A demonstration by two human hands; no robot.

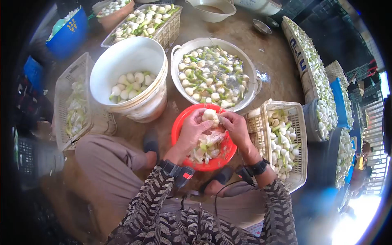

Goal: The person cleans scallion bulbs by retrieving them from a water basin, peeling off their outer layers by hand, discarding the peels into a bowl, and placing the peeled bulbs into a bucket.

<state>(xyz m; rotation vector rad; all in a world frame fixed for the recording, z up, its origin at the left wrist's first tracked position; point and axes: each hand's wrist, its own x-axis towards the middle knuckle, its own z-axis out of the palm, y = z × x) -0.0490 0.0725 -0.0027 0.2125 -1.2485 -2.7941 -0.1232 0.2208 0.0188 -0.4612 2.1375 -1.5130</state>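
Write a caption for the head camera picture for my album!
Two hands, left and right, hold a white bulb over a red bowl, beside a white bucket and baskets.

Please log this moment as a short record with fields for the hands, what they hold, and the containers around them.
left hand: grips the onion from the left
right hand: fingers on the onion's right side
onion: white bulb, held over the red basin
red basin: holds peelings
bucket: white, some peeled bulbs inside
metal basin: bulbs with green stalks in water
right basket: bulbs with stalks
left basket: scraps
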